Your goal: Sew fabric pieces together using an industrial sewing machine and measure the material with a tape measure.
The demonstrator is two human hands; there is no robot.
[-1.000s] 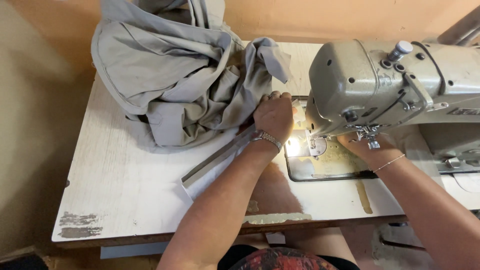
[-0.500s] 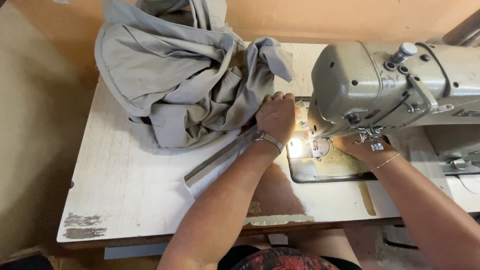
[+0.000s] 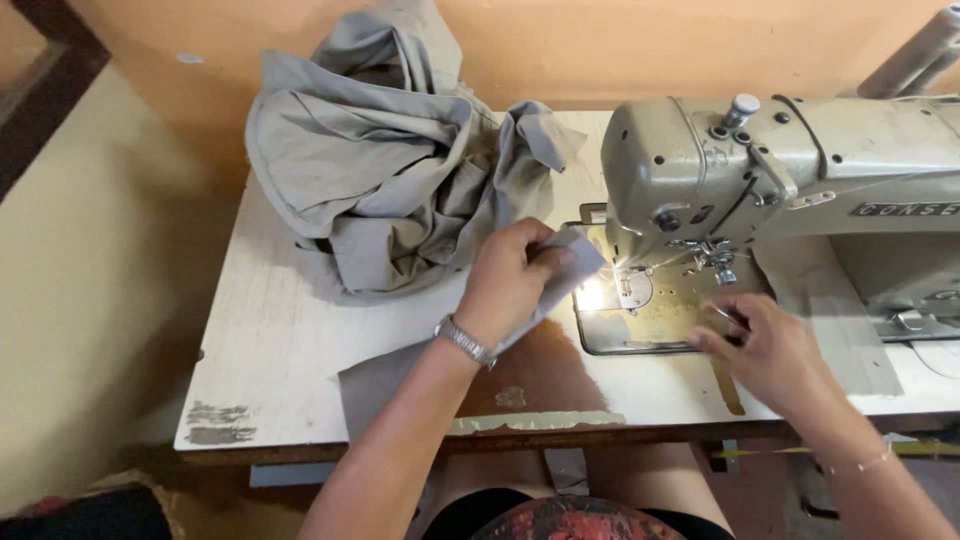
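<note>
Grey fabric strip (image 3: 400, 375) lifted at one end; other end draping off table edge.

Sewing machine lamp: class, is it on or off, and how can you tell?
On. A bright glow lights the metal plate under the sewing machine head.

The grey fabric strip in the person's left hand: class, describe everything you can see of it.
The grey fabric strip is a long, narrow piece of plain woven-looking cloth, the same grey as the heaped garment behind it. It runs diagonally: its lower end lies flat on the worn white table near the front edge, passes under the wrist, and its upper end is lifted and pinched in the left hand, close to the sewing machine needle plate. The lifted end looks folded.
</note>
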